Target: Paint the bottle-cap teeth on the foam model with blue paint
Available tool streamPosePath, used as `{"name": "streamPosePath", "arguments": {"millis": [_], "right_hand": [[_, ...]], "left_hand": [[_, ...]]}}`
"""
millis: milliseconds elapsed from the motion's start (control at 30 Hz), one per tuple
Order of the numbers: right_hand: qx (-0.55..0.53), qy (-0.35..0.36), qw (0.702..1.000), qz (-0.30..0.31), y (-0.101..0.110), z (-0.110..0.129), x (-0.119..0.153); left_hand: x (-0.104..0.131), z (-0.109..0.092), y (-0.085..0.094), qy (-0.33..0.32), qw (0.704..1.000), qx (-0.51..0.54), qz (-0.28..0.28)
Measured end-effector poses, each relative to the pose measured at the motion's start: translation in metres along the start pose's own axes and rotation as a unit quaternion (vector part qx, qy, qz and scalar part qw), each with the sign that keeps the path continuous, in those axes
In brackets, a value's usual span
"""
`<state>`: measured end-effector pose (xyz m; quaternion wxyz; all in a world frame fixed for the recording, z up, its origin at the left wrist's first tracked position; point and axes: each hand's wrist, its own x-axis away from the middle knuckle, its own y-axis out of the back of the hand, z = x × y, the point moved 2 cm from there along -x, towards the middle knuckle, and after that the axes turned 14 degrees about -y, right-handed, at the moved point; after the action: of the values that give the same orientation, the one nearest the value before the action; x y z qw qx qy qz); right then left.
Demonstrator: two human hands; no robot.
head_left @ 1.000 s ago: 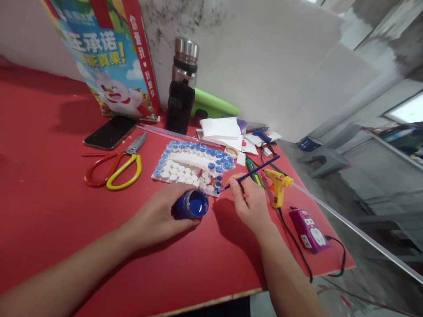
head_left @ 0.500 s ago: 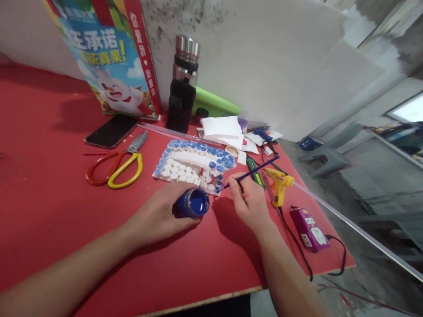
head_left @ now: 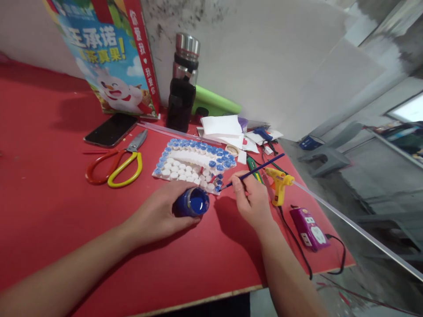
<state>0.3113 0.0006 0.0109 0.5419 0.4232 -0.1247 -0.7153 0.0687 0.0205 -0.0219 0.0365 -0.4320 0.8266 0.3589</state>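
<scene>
My left hand [head_left: 165, 207] is wrapped round a small jar of blue paint [head_left: 194, 203], tilted so its open mouth faces me. In my right hand [head_left: 249, 196] a thin dark blue paintbrush [head_left: 261, 167] is pinched, its tip at the near right corner of a white board [head_left: 175, 156]. Rows of small round discs cover the board. Blue discs [head_left: 188, 144] run along its back, left and right edges, while white discs [head_left: 183, 171] fill the front middle. The brush tip touches or nearly touches a blue disc [head_left: 218, 188] at that corner.
Left of the board lie red-and-yellow-handled scissors [head_left: 128, 163] and a phone [head_left: 111, 130]. Behind stand a printed bag [head_left: 112, 66] and a steel bottle [head_left: 187, 53]. To the right are a yellow glue gun [head_left: 279, 182], a green cutter [head_left: 254, 169] and a purple power box [head_left: 309, 229] with cables.
My right hand and the brush have shifted slightly right, with the tip still at the board's corner. My left hand and the jar stay in place.
</scene>
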Motion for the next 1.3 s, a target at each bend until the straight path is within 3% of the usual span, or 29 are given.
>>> {"name": "streamPosePath", "arguments": {"millis": [867, 967, 1100, 1300], "right_hand": [[-0.005, 0.005, 1.0, 0.01, -0.004, -0.001, 0.002], [-0.017, -0.026, 0.999, -0.03, 0.001, -0.007, 0.002], [-0.047, -0.126, 0.988, -0.076, 0.005, -0.024, 0.0], [-0.086, -0.21, 0.972, -0.053, -0.002, -0.039, -0.002]], "left_hand": [[0.0, 0.001, 0.001, 0.0, 1.0, 0.0, -0.003], [0.001, 0.003, -0.001, 0.002, 1.0, -0.001, -0.001], [0.0, 0.004, -0.001, 0.011, 1.0, -0.007, 0.002], [0.0, 0.004, 0.0, 0.015, 1.0, -0.011, 0.004]]}}
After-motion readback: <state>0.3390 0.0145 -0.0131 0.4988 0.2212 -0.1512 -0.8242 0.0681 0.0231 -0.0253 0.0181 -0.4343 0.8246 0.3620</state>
